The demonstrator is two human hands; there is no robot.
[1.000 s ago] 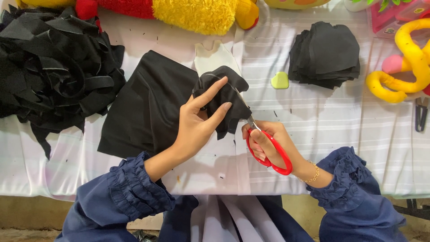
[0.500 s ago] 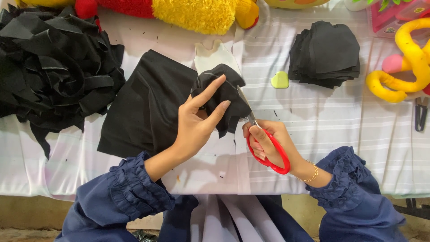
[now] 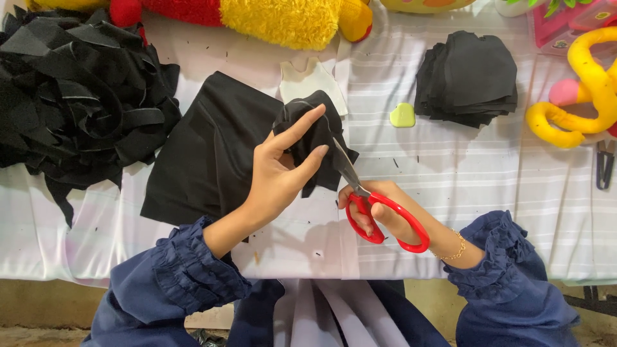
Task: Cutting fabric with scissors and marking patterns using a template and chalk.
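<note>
On the white striped cloth [image 3: 450, 173] before me, my left hand [image 3: 279, 173] holds up a small black piece [image 3: 308, 128], thumb and fingers closed around it, index finger stretched along its top edge. My right hand [image 3: 379, 212] is closed through the red handles of the scissors [image 3: 376, 205]; the blades point up and left and meet the piece at its right edge, just beside my left fingertips. Whether the blades are parted or shut on the fabric I cannot tell, since the piece hides their tips. Under and left of the piece lies a larger black sheet [image 3: 205, 154], flat and seemingly uncut along its visible edges. A pale pattern [image 3: 313, 80] lies touching the piece's far side. Finished work, by my judgement, is the neat stack [image 3: 469, 77] of cut black shapes well to the right, with a green chalk [image 3: 402, 115] near it. Offcuts form the loose scrap heap [image 3: 71, 96] at far left. Judged from these, many pieces are done, this one is mid-cut, and the sheet remains. Plush toys [image 3: 283, 19] line the far edge.
</note>
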